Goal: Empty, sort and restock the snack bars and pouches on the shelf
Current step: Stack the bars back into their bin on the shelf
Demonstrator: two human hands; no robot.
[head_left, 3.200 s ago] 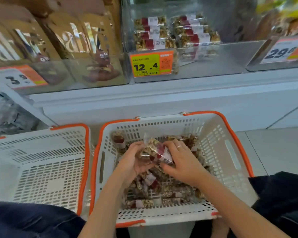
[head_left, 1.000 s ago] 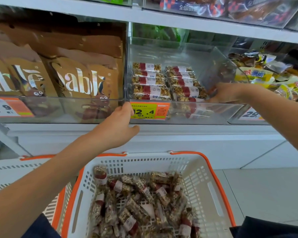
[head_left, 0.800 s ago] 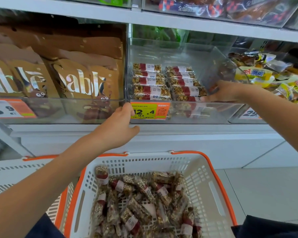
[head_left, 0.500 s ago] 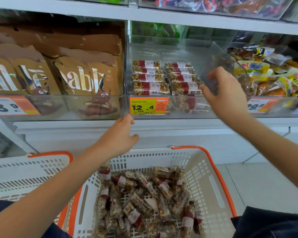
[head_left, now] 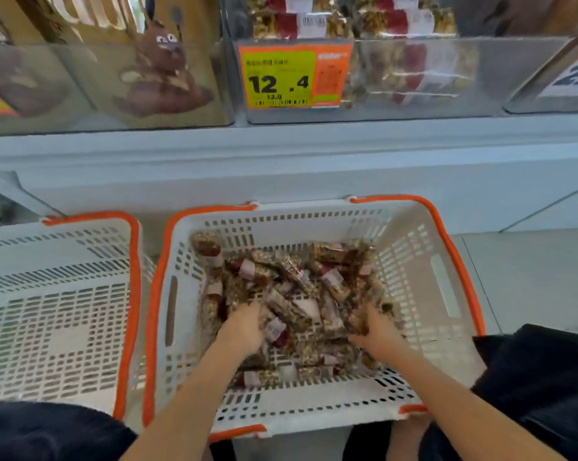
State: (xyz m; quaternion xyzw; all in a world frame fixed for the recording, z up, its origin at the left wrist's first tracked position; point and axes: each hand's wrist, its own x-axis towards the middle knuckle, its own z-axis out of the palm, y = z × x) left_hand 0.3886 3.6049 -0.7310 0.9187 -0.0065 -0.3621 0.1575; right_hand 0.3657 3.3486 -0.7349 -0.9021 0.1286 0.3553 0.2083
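Observation:
A white basket with an orange rim (head_left: 447, 261) stands on the floor below the shelf, holding several loose nut snack bars (head_left: 301, 284) with red and white labels. Both my hands are down in this pile. My left hand (head_left: 244, 327) digs into the bars at the left of the heap. My right hand (head_left: 377, 331) digs in at the right. The fingers of both are buried among the wrappers and blurred, so their grip is hidden. On the shelf above, a clear bin (head_left: 480, 78) holds two neat stacks of the same bars (head_left: 397, 21).
A second white basket (head_left: 64, 294) with nothing in it stands to the left, touching the first. A yellow and orange price tag (head_left: 294, 78) fronts the clear bin. Brown pouches (head_left: 161, 61) fill the bin to its left. My dark-clothed knees flank the baskets.
Both hands have left the shelf and dropped into the basket of bars. My view has tilted down from the shelf to the basket.

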